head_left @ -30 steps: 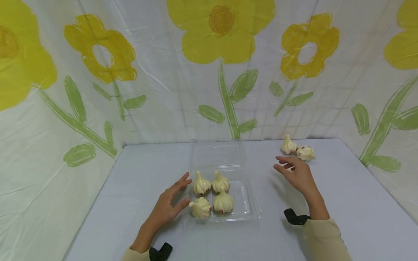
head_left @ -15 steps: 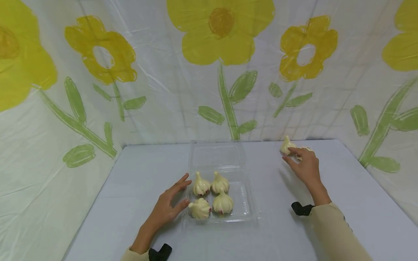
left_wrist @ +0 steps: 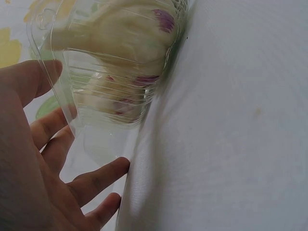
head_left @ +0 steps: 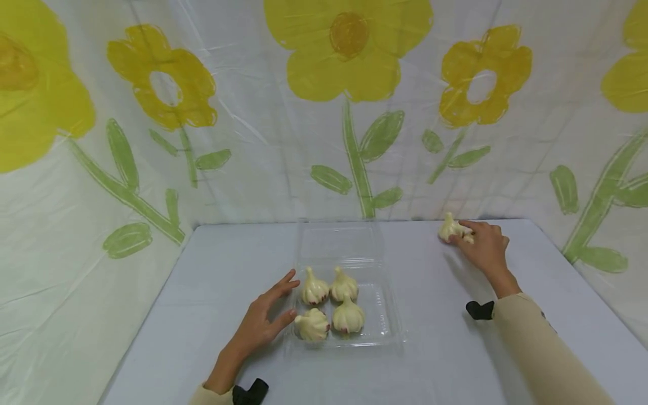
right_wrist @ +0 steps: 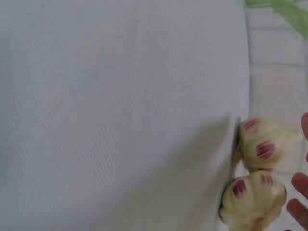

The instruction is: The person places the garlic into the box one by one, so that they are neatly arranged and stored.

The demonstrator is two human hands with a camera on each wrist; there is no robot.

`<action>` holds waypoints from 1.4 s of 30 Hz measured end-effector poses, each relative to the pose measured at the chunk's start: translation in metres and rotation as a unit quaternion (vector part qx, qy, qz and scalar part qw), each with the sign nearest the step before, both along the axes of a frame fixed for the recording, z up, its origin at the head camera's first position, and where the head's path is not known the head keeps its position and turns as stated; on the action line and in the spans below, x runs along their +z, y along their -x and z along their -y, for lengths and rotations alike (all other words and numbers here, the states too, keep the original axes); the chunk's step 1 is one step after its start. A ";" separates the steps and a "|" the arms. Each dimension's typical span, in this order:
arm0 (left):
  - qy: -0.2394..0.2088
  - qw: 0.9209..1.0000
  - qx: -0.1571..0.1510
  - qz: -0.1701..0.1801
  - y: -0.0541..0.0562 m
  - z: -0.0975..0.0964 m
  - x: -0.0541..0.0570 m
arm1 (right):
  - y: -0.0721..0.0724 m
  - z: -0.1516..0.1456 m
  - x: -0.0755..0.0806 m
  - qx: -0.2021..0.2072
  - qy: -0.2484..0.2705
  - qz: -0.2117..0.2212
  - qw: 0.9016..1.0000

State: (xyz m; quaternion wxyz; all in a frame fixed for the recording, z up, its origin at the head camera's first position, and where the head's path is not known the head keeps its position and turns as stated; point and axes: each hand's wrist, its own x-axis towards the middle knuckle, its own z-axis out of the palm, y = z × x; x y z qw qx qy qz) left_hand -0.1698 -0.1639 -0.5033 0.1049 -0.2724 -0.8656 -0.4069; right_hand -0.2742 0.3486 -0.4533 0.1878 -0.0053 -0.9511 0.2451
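Item: clear plastic container (head_left: pixel 373 309), one, set near the middle of a white-covered counter (head_left: pixel 233 281), its transparent lid (head_left: pixel 339 242) folded back toward the far edge. Contents: four pale garlic bulbs, grouped at the left and middle, the right portion bare — back left bulb (head_left: pixel 315 289), stem up; back right bulb (head_left: pixel 344 288), stem up; front left bulb (head_left: pixel 312 324), tilted, stem to the left; front right bulb (head_left: pixel 348 316), stem up. Loose stock: two further bulbs with purple markings at the far right of the counter, side by side and touching in the right wrist view; first loose bulb (right_wrist: pixel 262 144), upright; second loose bulb (right_wrist: pixel 252 199), tilted, largely hidden from the head view. Left grip (head_left: pixel 260 320): bare hand at the container's left side, fingers and thumb spread apart, thumb at the rim; firm contact cannot be told. Right grip (head_left: pixel 483 242): bare hand at the loose pair, fingers and thumb apart and clamped on nothing, tips just beside the bulbs. Attire: beige right sleeve (head_left: pixel 541 343) and left sleeve (head_left: pixel 210 396), with a black piece (head_left: pixel 479 310) at the right wrist and another at the left. Backdrop: white sheeting (head_left: pixel 243 73) printed with yellow flowers, green stems and leaves.
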 end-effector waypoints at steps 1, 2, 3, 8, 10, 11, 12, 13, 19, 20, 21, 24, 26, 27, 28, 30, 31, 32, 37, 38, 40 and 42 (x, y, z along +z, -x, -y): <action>0.001 1.000 0.000 -0.001 0.000 0.000 0.000 | 0.002 -0.002 0.001 0.001 -0.002 0.007 1.000; 0.002 1.000 0.000 -0.002 0.000 0.000 0.000 | 0.004 -0.004 0.001 0.002 -0.007 0.014 1.000; 0.004 1.000 -0.001 -0.005 0.000 0.000 -0.001 | 0.007 -0.005 0.002 0.003 -0.013 0.023 1.000; 0.005 1.000 -0.005 -0.004 0.001 0.001 -0.001 | 0.017 -0.010 0.004 0.010 -0.032 0.073 0.997; 0.001 1.000 -0.006 -0.002 0.000 0.001 -0.001 | 0.020 -0.012 0.006 0.013 -0.034 0.090 0.995; -0.002 1.000 -0.008 0.000 0.000 0.001 -0.001 | 0.022 -0.013 0.006 0.015 -0.036 0.099 0.994; -0.003 1.000 -0.009 0.001 0.000 0.001 -0.001 | 0.023 -0.014 0.006 0.016 -0.035 0.109 0.993; -0.003 1.000 -0.009 -0.002 0.000 0.001 -0.001 | 0.025 -0.015 0.007 0.016 -0.037 0.119 0.992; -0.009 1.000 -0.011 -0.001 -0.001 0.000 -0.002 | 0.030 -0.021 0.003 0.018 -0.043 0.169 0.984; -0.011 1.000 -0.010 0.003 -0.001 0.000 -0.002 | 0.030 -0.022 0.001 0.020 -0.042 0.173 0.984; -0.012 1.000 -0.009 0.003 -0.001 0.000 -0.002 | 0.031 -0.023 0.000 0.023 -0.041 0.176 0.983; -0.009 1.000 -0.008 -0.006 -0.001 0.000 -0.002 | 0.033 -0.025 -0.004 0.028 -0.033 0.183 0.982; -0.010 1.000 -0.008 -0.007 0.000 0.000 -0.002 | 0.034 -0.025 -0.005 0.029 -0.025 0.184 0.982; -0.010 1.000 -0.008 -0.009 0.000 0.000 -0.002 | 0.034 -0.025 -0.006 0.028 -0.023 0.183 0.983; -0.010 1.000 -0.007 -0.008 0.000 0.001 -0.003 | 0.034 -0.026 -0.007 0.028 -0.020 0.180 0.983; -0.010 1.000 -0.006 -0.005 -0.001 0.001 -0.003 | 0.033 -0.025 -0.008 0.028 -0.019 0.176 0.984; -0.010 1.000 -0.006 -0.002 -0.001 0.001 -0.004 | 0.033 -0.024 -0.008 0.028 -0.017 0.174 0.984; -0.009 1.000 -0.005 -0.001 -0.001 0.001 -0.004 | 0.033 -0.024 -0.009 0.028 -0.015 0.172 0.985; -0.009 1.000 -0.006 0.000 -0.002 0.001 -0.002 | 0.033 -0.021 -0.012 0.026 -0.012 0.157 0.987; -0.009 1.000 -0.007 -0.001 -0.002 0.000 -0.001 | 0.033 -0.021 -0.012 0.026 -0.012 0.152 0.988; -0.007 1.000 -0.006 -0.005 -0.001 0.000 0.000 | 0.033 -0.020 -0.014 0.028 -0.011 0.142 0.989; -0.007 1.000 -0.006 -0.003 -0.001 0.001 0.001 | 0.033 -0.020 -0.015 0.033 -0.006 0.135 0.990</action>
